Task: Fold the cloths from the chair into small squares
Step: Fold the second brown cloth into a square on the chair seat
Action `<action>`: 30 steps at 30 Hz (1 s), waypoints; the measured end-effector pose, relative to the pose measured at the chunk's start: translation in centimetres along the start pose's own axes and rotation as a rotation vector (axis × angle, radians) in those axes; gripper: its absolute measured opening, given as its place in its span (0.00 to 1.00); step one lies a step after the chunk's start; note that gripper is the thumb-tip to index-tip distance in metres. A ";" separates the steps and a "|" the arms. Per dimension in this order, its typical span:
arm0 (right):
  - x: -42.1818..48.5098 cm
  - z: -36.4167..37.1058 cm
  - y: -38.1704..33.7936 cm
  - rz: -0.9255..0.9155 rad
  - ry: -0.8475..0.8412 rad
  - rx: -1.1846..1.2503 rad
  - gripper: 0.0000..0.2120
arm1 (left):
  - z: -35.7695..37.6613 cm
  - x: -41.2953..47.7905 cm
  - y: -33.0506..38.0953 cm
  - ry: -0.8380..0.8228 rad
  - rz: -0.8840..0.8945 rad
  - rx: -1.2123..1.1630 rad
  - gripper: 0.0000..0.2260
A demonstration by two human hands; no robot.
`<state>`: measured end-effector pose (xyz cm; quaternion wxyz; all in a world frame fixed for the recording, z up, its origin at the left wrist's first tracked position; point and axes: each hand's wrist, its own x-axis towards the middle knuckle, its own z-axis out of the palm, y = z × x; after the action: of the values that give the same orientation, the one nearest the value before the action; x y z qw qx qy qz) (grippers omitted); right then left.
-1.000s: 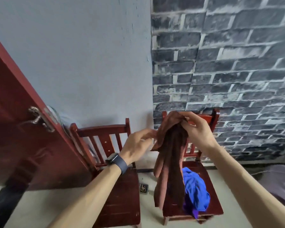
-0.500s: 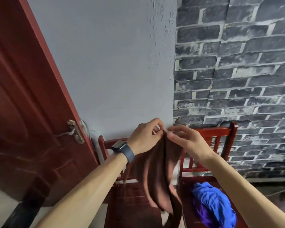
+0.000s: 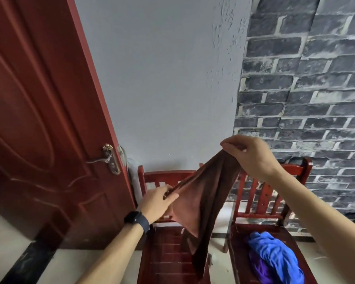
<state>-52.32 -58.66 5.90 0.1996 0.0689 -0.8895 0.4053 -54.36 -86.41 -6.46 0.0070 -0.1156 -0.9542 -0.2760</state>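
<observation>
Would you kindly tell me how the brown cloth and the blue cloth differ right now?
The brown cloth is held in the air, pinched by the left hand and right hand; the blue cloth lies untouched on the right chair. The brown cloth hangs stretched out; the blue cloth is bunched in a heap. Neither is folded yet.

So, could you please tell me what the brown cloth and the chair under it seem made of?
Brown cloth: soft matte fabric, perhaps microfibre; it drapes limply. Chair: seemingly wood under glossy reddish varnish; its slats reflect light.
</observation>
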 end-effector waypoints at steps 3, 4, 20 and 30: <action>-0.1 0.0 2.2 -0.113 -0.019 -0.269 0.05 | -2.8 1.3 -1.9 0.038 -0.037 -0.021 0.12; -0.1 0.1 3.3 -0.151 -0.037 -0.341 0.06 | -3.8 1.9 -2.2 0.046 -0.023 -0.004 0.12; -1.7 3.7 8.8 0.042 -0.119 -0.616 0.09 | -11.0 5.9 -0.7 0.291 -0.023 0.044 0.06; 3.6 5.2 -3.2 0.083 -0.077 0.448 0.04 | -10.0 7.0 9.1 0.019 0.233 -0.268 0.11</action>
<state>-56.21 -64.49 6.53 0.1283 0.0904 -0.7863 0.5976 -59.60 -82.74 7.36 0.0322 -0.2229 -0.8888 -0.3992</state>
